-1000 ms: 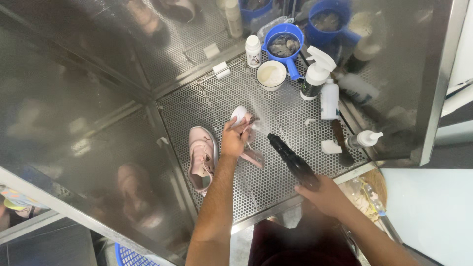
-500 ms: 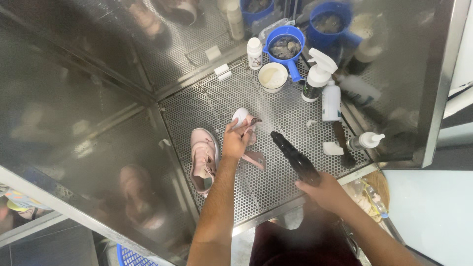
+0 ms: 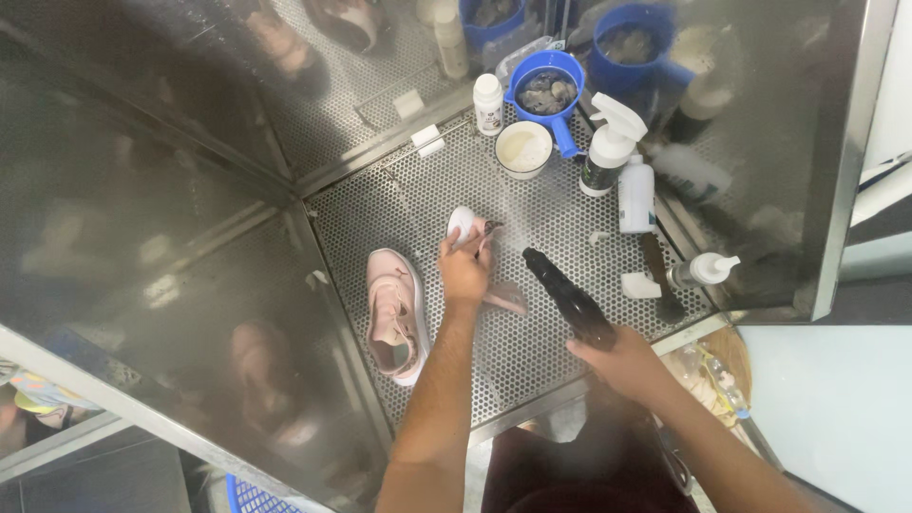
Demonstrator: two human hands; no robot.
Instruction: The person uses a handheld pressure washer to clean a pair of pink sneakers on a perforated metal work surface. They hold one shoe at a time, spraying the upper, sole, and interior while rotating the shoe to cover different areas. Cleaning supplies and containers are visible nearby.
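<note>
Cabinet: a stainless steel booth [image 3: 171, 218] with mirror-like walls enclosed the work on the left, far and right sides, likely to contain spray.
Floor: a perforated metal tray [image 3: 532, 351] carried everything, its holes apparently there to let liquid drain.
Lying shoe: a pink sneaker [image 3: 396, 313] lay on its side at the left of the tray, just beside the left forearm, set apart from the one in hand.
Spray gun: a long black spray gun [image 3: 568, 296] was gripped at its near end by the right hand [image 3: 622, 363], fingers closed round the handle, its nozzle aimed far-left at the held shoe; a faint mist showed near the tip.
Held shoe: a second pink shoe [image 3: 475, 239] sat mid-tray under the left hand [image 3: 464, 271], which clasped it from above, white toe pointing far, seemingly to steady it against the blast.
Blue scoop: a blue handled jug [image 3: 548, 92] stood at the far edge, out of the spray line.
Trigger bottle: a white trigger sprayer [image 3: 608, 147] stood to the right of it.
Lying bottle: a white bottle [image 3: 636, 195] lay just near of the sprayer.
Bowl: a white bowl [image 3: 523, 149] of pale liquid sat near the jug.
Small bottle: a white capped bottle [image 3: 488, 103] stood left of the jug.
Pump bottle: a small bottle [image 3: 701, 272] lay at the right edge.
</note>
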